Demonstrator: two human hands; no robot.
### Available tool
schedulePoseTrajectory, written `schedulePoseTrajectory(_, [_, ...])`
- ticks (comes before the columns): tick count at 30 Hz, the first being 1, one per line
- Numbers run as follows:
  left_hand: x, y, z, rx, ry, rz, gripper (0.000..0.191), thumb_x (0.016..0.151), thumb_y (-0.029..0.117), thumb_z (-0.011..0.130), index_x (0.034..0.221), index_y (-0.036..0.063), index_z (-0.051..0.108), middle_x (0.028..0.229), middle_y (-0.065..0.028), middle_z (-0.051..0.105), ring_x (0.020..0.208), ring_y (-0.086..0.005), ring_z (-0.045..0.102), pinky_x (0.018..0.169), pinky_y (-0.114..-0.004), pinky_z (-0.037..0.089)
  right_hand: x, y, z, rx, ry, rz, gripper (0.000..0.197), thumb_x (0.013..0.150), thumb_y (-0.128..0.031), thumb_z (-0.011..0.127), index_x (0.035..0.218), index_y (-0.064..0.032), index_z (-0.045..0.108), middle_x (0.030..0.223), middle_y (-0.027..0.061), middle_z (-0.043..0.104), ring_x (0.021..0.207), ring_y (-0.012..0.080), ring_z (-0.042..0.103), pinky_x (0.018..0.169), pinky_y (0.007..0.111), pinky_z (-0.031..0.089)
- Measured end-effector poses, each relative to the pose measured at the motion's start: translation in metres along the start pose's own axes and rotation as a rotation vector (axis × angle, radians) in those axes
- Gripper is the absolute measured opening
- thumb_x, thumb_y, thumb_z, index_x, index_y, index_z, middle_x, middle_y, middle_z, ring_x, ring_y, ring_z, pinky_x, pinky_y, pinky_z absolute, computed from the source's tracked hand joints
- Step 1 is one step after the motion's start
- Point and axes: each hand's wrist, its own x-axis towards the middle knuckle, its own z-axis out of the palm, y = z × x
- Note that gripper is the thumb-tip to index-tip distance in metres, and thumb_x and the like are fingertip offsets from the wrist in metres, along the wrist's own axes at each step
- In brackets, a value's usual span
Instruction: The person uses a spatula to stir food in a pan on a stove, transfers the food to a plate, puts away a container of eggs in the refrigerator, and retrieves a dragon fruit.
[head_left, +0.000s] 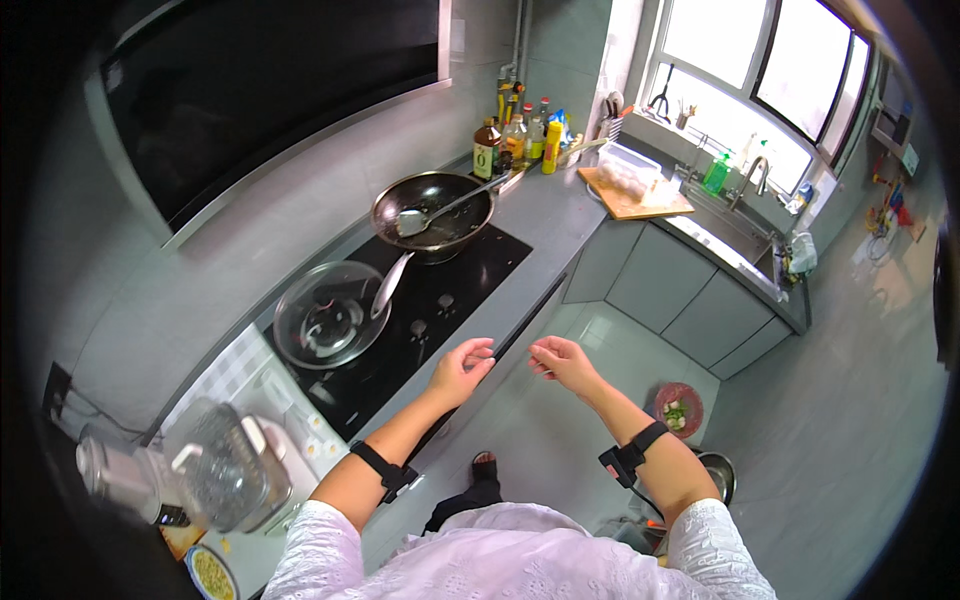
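Note:
Over the front edge of the counter, my left hand (463, 369) is held with its fingers bent, thumb apart from them, holding nothing. To its right, above the floor, my right hand (559, 360) is loosely curled and also empty. The two hands do not touch. Nearest to them is the black glass cooktop (465, 285). On its far part stands a dark wok (469, 225) with a metal spatula (457, 204) lying across it. The wok's metal handle (391, 285) reaches over a clear glass bowl (330, 319) on the cooktop's left part.
Bottles (516, 139) stand in the back corner. A cutting board (611, 196) carries a clear container (630, 169) beside the sink (739, 221). At left are a clear lidded container (232, 472) and a dish (212, 574). A pink basin (679, 410) sits on the floor.

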Motion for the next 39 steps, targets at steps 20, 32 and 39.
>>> schedulePoseTrajectory(20, [0.294, -0.027, 0.06, 0.028, -0.028, -0.07, 0.036, 0.092, 0.015, 0.064, 0.125, 0.0036, 0.058, 0.109, -0.0122, 0.069, 0.1, -0.0185, 0.067, 0.088, -0.033, 0.051, 0.259, 0.001, -0.19, 0.028, -0.116, 0.133, 0.038, 0.096, -0.038, 0.058, 0.119, -0.0073, 0.06, 0.097, 0.0002, 0.067, 0.085, 0.009, 0.062, 0.073, 0.026, 0.05])
schedulePoseTrajectory(32, [0.623, -0.072, 0.263, 0.097, -0.071, -0.19, 0.058, 0.093, 0.031, 0.064, 0.144, 0.0115, 0.043, 0.139, -0.0162, 0.052, 0.128, -0.0263, 0.049, 0.102, -0.035, 0.041, 0.451, 0.03, -0.577, -0.246, 0.502, -0.192, 0.066, 0.09, -0.038, 0.067, 0.135, 0.004, 0.044, 0.125, 0.0207, 0.056, 0.111, 0.0273, 0.057, 0.094, 0.035, 0.046])
schedulePoseTrajectory(39, [0.802, -0.069, 0.352, -0.212, -0.005, -0.476, 0.083, 0.092, 0.042, 0.063, 0.154, 0.0128, 0.015, 0.156, -0.0177, 0.022, 0.139, -0.0264, 0.031, 0.108, -0.044, 0.035, 0.556, 0.006, -0.705, -0.438, 0.541, -0.064, 0.082, 0.087, -0.047, 0.066, 0.14, 0.008, 0.035, 0.13, 0.0262, 0.053, 0.121, 0.036, 0.053, 0.103, 0.039, 0.041])
